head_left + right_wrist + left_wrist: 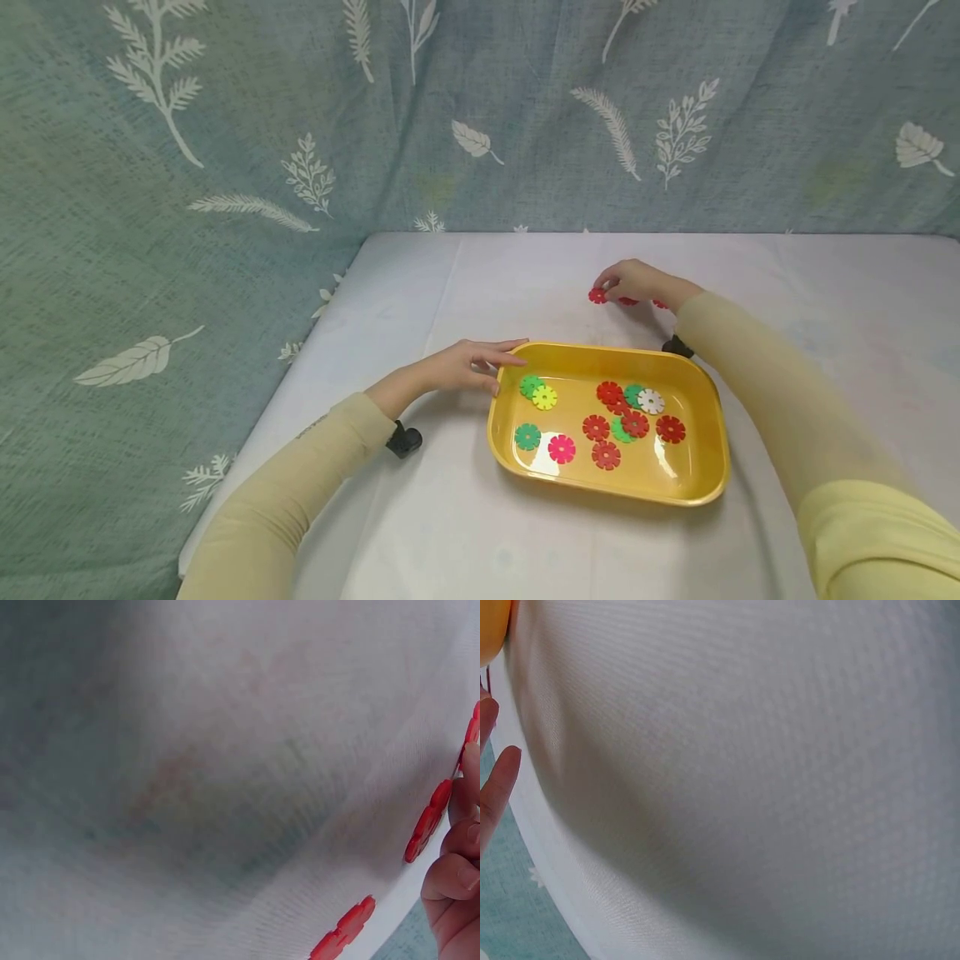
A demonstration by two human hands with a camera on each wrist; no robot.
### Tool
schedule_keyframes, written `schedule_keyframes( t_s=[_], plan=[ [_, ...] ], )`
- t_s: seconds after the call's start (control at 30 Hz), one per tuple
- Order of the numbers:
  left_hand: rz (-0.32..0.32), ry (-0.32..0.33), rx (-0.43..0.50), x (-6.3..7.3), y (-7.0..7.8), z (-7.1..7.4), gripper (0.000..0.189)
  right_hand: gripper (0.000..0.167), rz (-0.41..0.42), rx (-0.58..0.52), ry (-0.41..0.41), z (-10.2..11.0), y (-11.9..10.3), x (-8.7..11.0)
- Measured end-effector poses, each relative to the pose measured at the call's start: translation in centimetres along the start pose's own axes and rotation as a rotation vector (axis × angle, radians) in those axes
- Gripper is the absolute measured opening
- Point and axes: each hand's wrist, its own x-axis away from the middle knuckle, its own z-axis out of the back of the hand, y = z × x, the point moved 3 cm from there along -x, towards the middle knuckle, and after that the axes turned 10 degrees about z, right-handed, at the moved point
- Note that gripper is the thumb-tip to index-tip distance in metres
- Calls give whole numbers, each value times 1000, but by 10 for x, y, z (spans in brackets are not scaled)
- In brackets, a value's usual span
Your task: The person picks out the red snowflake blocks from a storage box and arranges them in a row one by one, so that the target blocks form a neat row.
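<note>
At the back of the table my right hand pinches a red notched plastic disc at its edge. In the right wrist view, a fingertip lies on that disc while the other fingers curl in. Two more red discs, a nearer one and a farther one, lie spaced out on the cloth beside the hand. My left hand rests at the left rim of a yellow tray, its fingers extended over the corner. Only fingertips of it show in the left wrist view.
Inside the tray lie several notched discs: red ones, green ones, a yellow one, a pink one and a white one. A white cloth covers the table. A leaf-patterned grey-green curtain hangs behind and at left.
</note>
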Motion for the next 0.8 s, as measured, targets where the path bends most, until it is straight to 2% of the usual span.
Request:
schedule_keyframes(
  t_s=[0.6,0.7,0.8],
  plan=[
    [-6,7,6,1,0,-1,56,31,18,131,-23,5,-11,-9],
    [-7,4,7,1,0,-1,55,36,8,110,-15,7,-9,-9],
    [-12,6,2,1,0,0,55,40,23,76,26,15,-10,-10]
  ],
)
